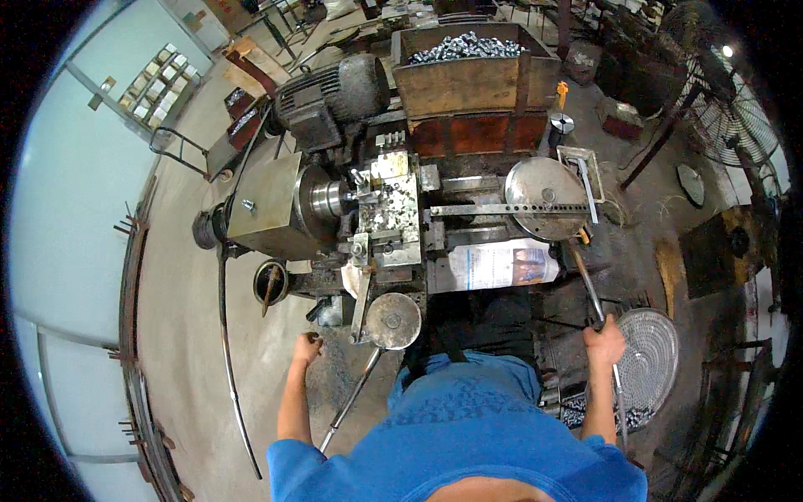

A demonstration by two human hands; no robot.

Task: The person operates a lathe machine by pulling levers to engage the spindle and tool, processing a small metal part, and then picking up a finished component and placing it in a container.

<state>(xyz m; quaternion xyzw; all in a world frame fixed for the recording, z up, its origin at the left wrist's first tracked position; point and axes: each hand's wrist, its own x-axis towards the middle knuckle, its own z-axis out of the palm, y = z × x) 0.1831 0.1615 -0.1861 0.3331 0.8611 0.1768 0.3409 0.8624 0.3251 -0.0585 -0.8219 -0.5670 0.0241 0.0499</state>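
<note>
We've got the right hand (604, 341) clenched on a long lever bar (588, 284) running up to the lathe's (376, 217) round plate (545, 197); left hand (307, 345) curled shut, can't tell on what. Wire basket (648, 364) just right of the bar, handwheel (393, 320) and a thin rod (351, 400) between the arms. Wooden bin of metal parts (468, 71) behind the lathe, open concrete floor (180, 335) left

Dim, soft daylight; heavy fisheye bending (black vignette at corners).
</note>
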